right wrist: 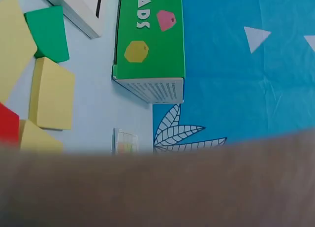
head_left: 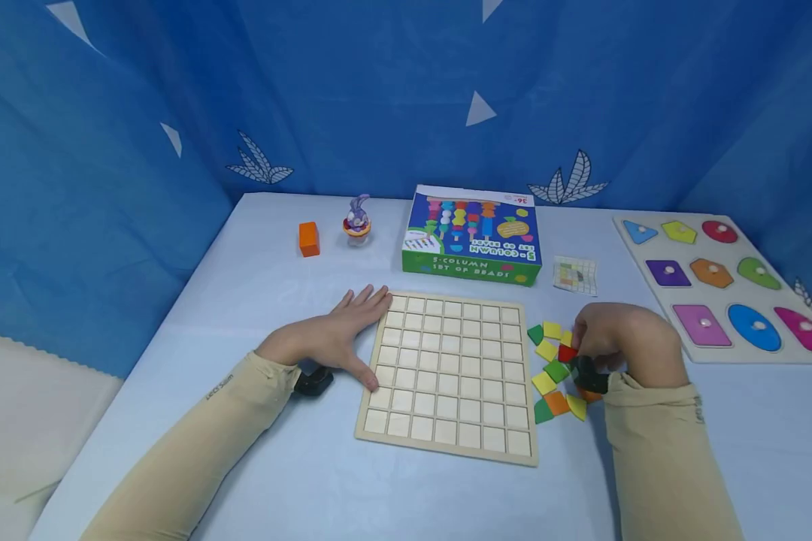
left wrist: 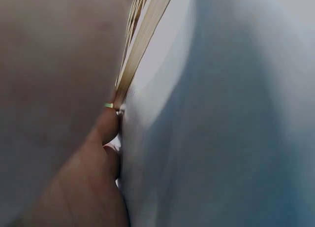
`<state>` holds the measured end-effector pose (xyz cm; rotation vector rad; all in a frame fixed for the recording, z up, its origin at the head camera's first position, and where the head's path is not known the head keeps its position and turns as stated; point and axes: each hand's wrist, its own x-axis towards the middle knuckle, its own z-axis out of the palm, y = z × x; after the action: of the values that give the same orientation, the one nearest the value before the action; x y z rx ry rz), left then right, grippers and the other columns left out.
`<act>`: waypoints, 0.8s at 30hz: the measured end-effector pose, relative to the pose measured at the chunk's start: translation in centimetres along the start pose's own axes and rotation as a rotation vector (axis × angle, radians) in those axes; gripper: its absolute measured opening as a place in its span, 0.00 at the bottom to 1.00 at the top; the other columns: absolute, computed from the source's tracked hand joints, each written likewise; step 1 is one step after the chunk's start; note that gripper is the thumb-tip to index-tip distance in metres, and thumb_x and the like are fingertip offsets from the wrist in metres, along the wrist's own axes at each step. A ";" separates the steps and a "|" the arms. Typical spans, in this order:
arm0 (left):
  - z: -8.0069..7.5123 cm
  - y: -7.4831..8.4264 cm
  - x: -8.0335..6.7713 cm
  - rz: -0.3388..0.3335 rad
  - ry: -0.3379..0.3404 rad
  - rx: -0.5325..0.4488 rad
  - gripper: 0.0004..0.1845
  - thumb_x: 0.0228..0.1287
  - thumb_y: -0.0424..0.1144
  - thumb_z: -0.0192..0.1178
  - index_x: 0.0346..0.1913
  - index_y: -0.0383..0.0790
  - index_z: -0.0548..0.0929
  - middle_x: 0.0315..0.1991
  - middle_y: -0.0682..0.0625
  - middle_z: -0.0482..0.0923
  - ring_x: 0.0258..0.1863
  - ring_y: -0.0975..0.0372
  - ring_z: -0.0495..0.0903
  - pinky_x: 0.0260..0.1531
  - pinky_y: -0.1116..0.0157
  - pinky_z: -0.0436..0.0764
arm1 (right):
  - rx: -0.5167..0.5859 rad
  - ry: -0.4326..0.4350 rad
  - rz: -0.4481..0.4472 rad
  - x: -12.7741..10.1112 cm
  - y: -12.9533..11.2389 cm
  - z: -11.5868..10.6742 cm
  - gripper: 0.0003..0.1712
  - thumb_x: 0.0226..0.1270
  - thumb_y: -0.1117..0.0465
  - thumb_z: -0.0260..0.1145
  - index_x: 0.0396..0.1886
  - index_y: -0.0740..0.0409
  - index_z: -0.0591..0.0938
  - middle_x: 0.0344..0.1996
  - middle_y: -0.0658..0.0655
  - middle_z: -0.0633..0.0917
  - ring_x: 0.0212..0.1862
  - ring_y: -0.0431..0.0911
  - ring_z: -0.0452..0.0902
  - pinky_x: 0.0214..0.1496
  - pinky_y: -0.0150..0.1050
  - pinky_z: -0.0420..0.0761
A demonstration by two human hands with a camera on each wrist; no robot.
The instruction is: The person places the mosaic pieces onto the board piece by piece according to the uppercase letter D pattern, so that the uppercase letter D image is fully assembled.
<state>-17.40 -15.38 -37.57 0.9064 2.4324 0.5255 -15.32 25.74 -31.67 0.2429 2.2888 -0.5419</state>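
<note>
Two beige sleeves (head_left: 196,443) nearest the camera, reaching forward over the pale blue bench (head_left: 257,481). Left hand (head_left: 334,338) lying flat, fingers straight, released, pressed against the left edge of the wooden grid board (head_left: 449,372), thumb touching its near-left rim. Right hand (head_left: 619,342) curled over the heap of coloured tiles (head_left: 555,368) just right of the board, fingertips pinching a red tile (head_left: 567,353) at the heap's middle; yellow, green and orange tiles all around that grip, touching or just beside it. Farther back: bead-set box (head_left: 472,234), small pattern card (head_left: 574,275) to its right, orange block (head_left: 308,239) and toy rabbit (head_left: 357,219) to its left, shape puzzle board (head_left: 720,289) at far right.
</note>
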 end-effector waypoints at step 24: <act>0.2 -0.1 0.2 -0.004 0.000 0.015 0.79 0.34 0.76 0.73 0.82 0.41 0.39 0.81 0.48 0.28 0.78 0.56 0.24 0.74 0.54 0.27 | 0.012 -0.010 -0.053 0.3 1.4 -0.7 0.14 0.57 0.71 0.73 0.42 0.66 0.81 0.37 0.65 0.80 0.39 0.58 0.78 0.38 0.45 0.86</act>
<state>-17.49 -15.32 -37.85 0.9073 2.4407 0.5060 -15.48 27.30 -31.86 0.1853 2.2882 -0.5827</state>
